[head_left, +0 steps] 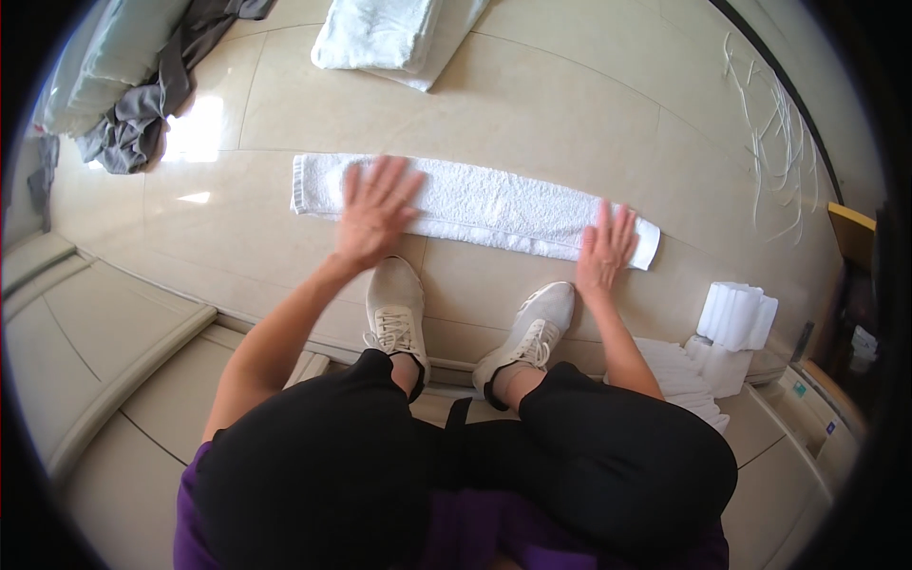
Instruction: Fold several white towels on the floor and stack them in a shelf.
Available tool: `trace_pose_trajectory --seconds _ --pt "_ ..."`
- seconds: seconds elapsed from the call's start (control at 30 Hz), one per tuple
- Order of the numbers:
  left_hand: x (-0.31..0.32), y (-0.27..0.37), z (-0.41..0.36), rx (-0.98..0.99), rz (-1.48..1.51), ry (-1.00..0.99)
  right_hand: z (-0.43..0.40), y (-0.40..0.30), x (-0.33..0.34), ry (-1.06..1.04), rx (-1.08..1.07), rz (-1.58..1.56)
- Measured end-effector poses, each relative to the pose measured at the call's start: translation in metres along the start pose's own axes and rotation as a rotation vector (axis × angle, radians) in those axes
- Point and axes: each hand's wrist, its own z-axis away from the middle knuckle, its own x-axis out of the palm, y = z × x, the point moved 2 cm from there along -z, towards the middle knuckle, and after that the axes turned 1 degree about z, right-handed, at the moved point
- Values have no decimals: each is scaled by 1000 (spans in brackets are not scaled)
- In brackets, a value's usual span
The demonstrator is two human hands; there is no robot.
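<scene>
A white terry towel point(499, 203), folded into a long narrow strip, lies on the tiled floor just beyond my shoes. Over its left part is my left hand point(379, 210), palm down, fingers spread and slightly blurred. Near the towel's right end, my right hand point(607, 249) is also palm down with its fingers apart. Neither hand grips the cloth; whether the palms press on it, I cannot tell.
Folded white towels point(377, 35) lie at the top. Grey cloth point(139, 117) sits at upper left beside a white stack. Loose white strings point(780, 142) are at right. Rolled white towels point(737, 317) stand at lower right, near more white cloths point(673, 370).
</scene>
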Motion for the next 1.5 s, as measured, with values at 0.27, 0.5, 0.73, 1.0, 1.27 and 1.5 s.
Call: trace_pose_trajectory --seconds 0.27,0.5,0.73,1.0,1.27,1.5 --pt "-57 -113 10 -351 88 -104 -65 61 1 37 -117 38" --pt "-66 -105 -18 -473 373 -351 -129 83 -22 -139 101 117" --pt "-75 -99 2 -778 1407 -223 -80 -48 -27 98 -350 9" --pt "-99 -71 2 -917 1124 -76 -32 -119 -1 -350 -556 -103" --pt "-169 79 -54 -517 1268 83 -13 -188 -102 -175 -452 -959" --pt "-123 47 -158 -86 867 -214 -50 -139 -90 -175 396 -1429"
